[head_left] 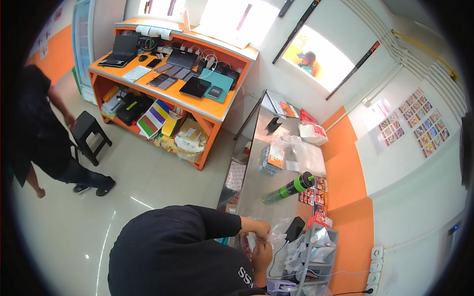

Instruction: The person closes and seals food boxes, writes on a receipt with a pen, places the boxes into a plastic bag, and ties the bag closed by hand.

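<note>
My left hand (pixel 261 228) and my right hand (pixel 262 252) are close together over the near part of the counter, fingers closed. Between them is a small whitish piece (pixel 252 241) that looks like plastic; its kind is too small to tell. A reddish item (pixel 244 243) lies beside it, partly hidden by my arm. Crumpled clear plastic (pixel 279 229) sits just past my left hand. Next to it a black phone (pixel 295 229) leans with a cable attached. Farther along the counter stands a green and black bottle (pixel 289 188).
A grey rack (pixel 326 256) with plastic bags stands to my right, near a purple tape dispenser (pixel 282 286). A boxed item (pixel 274 158) and white bags (pixel 308 153) lie farther along. Across the floor are an orange workbench (pixel 197 111) with laptops, a black stool (pixel 90 132) and another person (pixel 44 123).
</note>
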{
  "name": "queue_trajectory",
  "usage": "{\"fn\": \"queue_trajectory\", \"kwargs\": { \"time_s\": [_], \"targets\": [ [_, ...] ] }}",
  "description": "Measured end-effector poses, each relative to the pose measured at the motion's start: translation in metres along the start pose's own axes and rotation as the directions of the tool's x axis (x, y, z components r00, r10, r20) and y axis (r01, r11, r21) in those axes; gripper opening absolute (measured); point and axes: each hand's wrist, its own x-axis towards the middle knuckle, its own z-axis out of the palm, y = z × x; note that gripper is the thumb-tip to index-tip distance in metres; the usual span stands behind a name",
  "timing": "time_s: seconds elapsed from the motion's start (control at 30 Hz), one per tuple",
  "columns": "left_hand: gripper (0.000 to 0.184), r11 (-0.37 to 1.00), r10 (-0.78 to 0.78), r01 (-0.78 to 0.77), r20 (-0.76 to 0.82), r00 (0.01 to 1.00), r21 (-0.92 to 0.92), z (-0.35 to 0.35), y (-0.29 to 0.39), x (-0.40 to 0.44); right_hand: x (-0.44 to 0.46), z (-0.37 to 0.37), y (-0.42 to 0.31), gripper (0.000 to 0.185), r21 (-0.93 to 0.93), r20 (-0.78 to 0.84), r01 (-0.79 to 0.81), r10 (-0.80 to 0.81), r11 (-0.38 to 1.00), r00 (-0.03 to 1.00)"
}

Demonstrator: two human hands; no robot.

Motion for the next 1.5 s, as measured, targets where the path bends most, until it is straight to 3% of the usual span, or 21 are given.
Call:
{"fn": "queue_trajectory", "kwargs": {
  "time_s": [0.2, 0.27, 0.3, 0.33, 0.37, 0.4, 0.47, 0.53, 0.57, 0.63, 0.7, 0.77, 0.83, 0.87, 0.93, 1.03, 1.1, 1.2, 1.23, 1.37, 1.5],
  "targets": [
    [0.029, 1.000, -0.017, 0.019, -0.055, 0.998, 0.023, 0.006, -0.003, 0.001, -0.012, 0.006, 0.010, 0.020, 0.177, -0.074, -0.117, 0.132, 0.977, 0.988],
    [0.030, 1.000, -0.010, 0.010, -0.044, 0.999, -0.003, 0.009, -0.005, -0.007, -0.020, 0.015, 0.013, 0.007, 0.353, -0.145, -0.344, 0.415, 0.870, 0.898],
    [0.030, 0.996, 0.074, -0.081, -0.159, 0.985, -0.037, 0.016, -0.009, -0.011, -0.022, 0.016, 0.014, 0.007, 0.356, -0.146, -0.346, 0.418, 0.868, 0.897],
    [0.030, 0.983, 0.151, -0.174, -0.274, 0.950, -0.061, 0.020, -0.013, -0.014, -0.023, 0.017, 0.014, 0.010, 0.554, -0.043, -0.499, 0.622, 0.666, 0.782],
    [0.030, 0.984, 0.148, -0.170, -0.272, 0.951, -0.060, 0.021, -0.011, -0.021, -0.022, 0.018, 0.012, 0.014, 0.699, 0.108, -0.596, 0.767, 0.394, 0.633],
    [0.029, 0.978, 0.144, -0.185, -0.328, 0.934, -0.099, 0.022, -0.005, -0.033, -0.020, 0.020, 0.010, 0.014, 0.702, 0.112, -0.597, 0.767, 0.389, 0.632],
    [0.029, 0.971, 0.133, -0.198, -0.381, 0.915, -0.137, 0.022, 0.000, -0.043, -0.018, 0.027, 0.006, 0.023, 0.836, 0.038, -0.507, 0.900, 0.209, 0.434],
    [0.029, 0.998, -0.003, -0.016, -0.328, 0.945, -0.057, 0.025, 0.001, -0.046, -0.019, 0.032, 0.013, 0.027, 0.826, 0.025, -0.512, 0.893, 0.234, 0.449],
    [0.029, 0.998, -0.007, -0.012, -0.321, 0.947, -0.057, 0.030, -0.002, -0.045, -0.020, 0.034, 0.018, 0.030, 0.815, 0.008, -0.515, 0.885, 0.264, 0.466],
    [0.039, 0.962, 0.172, -0.252, -0.482, 0.859, -0.106, 0.046, -0.018, -0.033, -0.016, 0.034, 0.022, 0.030, 0.825, 0.016, -0.505, 0.882, 0.254, 0.470],
    [0.046, 0.942, 0.310, -0.319, -0.638, 0.705, 0.105, 0.082, -0.069, 0.007, -0.013, 0.031, 0.019, 0.030, 0.799, 0.016, -0.527, 0.867, 0.289, 0.498],
    [0.048, 0.901, 0.090, -0.301, -0.544, 0.835, -0.312, 0.053, -0.026, -0.038, -0.012, 0.030, 0.016, 0.023, 0.751, -0.024, -0.561, 0.863, 0.348, 0.504],
    [0.044, 0.867, -0.006, -0.205, -0.421, 0.907, -0.454, 0.029, 0.005, -0.062, 0.000, 0.010, -0.002, 0.015, 0.735, -0.026, -0.568, 0.853, 0.370, 0.522],
    [0.045, 0.870, 0.026, -0.186, -0.334, 0.942, -0.456, 0.041, -0.027, -0.039, -0.003, 0.012, -0.002, 0.014, 0.781, -0.033, -0.513, 0.844, 0.356, 0.536],
    [0.044, 0.949, -0.095, -0.009, -0.316, 0.944, -0.315, 0.028, -0.010, -0.049, -0.008, 0.014, -0.002, 0.013, 0.729, -0.061, -0.553, 0.842, 0.405, 0.536],
    [0.043, 0.979, -0.011, -0.032, -0.209, 0.978, -0.201, 0.029, -0.026, -0.038, -0.009, 0.016, -0.003, 0.009, 0.763, -0.059, -0.542, 0.873, 0.352, 0.484],
    [0.041, 0.828, 0.031, -0.263, -0.428, 0.903, -0.496, 0.047, -0.048, -0.019, -0.010, 0.023, 0.000, 0.010, 0.761, -0.082, -0.532, 0.868, 0.372, 0.491],
    [0.041, 0.796, -0.066, -0.095, -0.242, 0.968, -0.598, 0.030, -0.024, -0.035, -0.007, 0.014, -0.005, 0.006, 0.719, -0.066, -0.581, 0.869, 0.383, 0.491],
    [0.036, 0.739, 0.006, -0.168, -0.243, 0.970, -0.652, 0.034, -0.028, -0.032, -0.005, 0.013, -0.007, 0.006, 0.723, -0.074, -0.582, 0.879, 0.372, 0.470],
    [0.023, 0.783, 0.025, -0.144, -0.200, 0.979, -0.605, 0.023, -0.001, -0.041, -0.006, 0.015, -0.009, 0.005, 0.746, -0.127, -0.526, 0.862, 0.409, 0.490],
    [0.023, 0.746, -0.023, -0.081, -0.147, 0.989, -0.661, 0.024, 0.002, -0.044, -0.006, 0.017, -0.009, 0.009, 0.778, -0.162, -0.476, 0.863, 0.410, 0.478]
  ]
}}
